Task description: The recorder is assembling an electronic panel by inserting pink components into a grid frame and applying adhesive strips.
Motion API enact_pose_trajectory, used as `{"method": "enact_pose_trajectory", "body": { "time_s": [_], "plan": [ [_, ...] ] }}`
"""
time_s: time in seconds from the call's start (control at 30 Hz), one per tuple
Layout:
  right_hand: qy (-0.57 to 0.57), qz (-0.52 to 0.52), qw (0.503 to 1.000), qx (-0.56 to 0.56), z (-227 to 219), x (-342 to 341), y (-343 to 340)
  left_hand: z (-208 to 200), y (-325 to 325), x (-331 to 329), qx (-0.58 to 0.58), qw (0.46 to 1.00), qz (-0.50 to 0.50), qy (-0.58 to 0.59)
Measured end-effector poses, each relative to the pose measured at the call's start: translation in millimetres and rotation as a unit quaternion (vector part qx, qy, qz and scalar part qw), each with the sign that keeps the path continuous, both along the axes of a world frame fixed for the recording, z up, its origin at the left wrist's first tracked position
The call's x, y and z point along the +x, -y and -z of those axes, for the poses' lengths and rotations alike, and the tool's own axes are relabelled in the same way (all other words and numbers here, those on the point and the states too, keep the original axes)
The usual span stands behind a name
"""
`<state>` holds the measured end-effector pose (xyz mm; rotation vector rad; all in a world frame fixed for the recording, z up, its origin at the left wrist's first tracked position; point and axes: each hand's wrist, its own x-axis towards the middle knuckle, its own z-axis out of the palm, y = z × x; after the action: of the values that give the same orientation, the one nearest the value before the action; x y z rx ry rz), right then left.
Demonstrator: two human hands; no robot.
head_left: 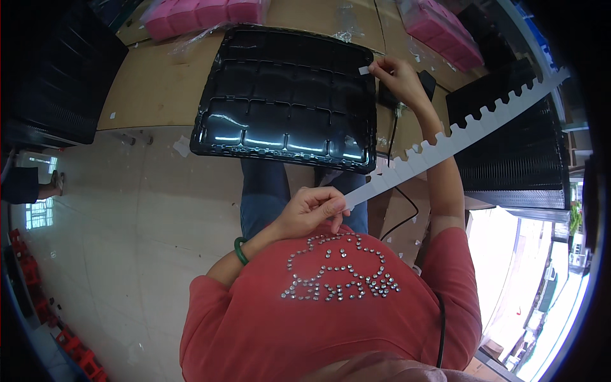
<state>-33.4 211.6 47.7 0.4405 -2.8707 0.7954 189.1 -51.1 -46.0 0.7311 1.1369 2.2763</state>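
A black plastic tray point(280, 86) with rows of shallow rectangular compartments lies on the brown work table, its near edge jutting over my legs. Close to my body, my left hand point(315, 207) pinches one end of a long white notched strip point(420, 159). The strip slants up to the right, passing across my right forearm. Out at the tray's far right edge, my right hand point(396, 77) pinches a small white piece point(364, 70) between thumb and fingertips. That piece is over or against the tray rim; I cannot tell whether it touches.
Pink blocks point(197, 16) in clear film sit at the back left, and more pink blocks point(440, 32) at the back right. Tall black tray stacks point(63, 76) stand left and right point(512, 146). A black cable point(417, 207) hangs beside the table point(153, 95). Red items point(79, 356) stand lower left.
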Motion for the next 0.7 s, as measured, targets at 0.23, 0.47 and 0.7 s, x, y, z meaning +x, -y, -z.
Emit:
{"method": "enact_pose_trajectory", "body": {
  "time_s": [0.23,0.47,0.7],
  "plan": [
    [-0.044,-0.029,0.98,0.194,40,-94,3,3,4,-2,-0.021,0.999,-0.008,0.023],
    [-0.166,-0.048,0.945,0.277,60,-99,9,5,6,-3,-0.031,0.999,-0.008,0.011],
    [-0.16,-0.057,0.957,0.237,56,-91,8,6,6,-2,-0.025,0.999,-0.008,0.026]
  ]
}}
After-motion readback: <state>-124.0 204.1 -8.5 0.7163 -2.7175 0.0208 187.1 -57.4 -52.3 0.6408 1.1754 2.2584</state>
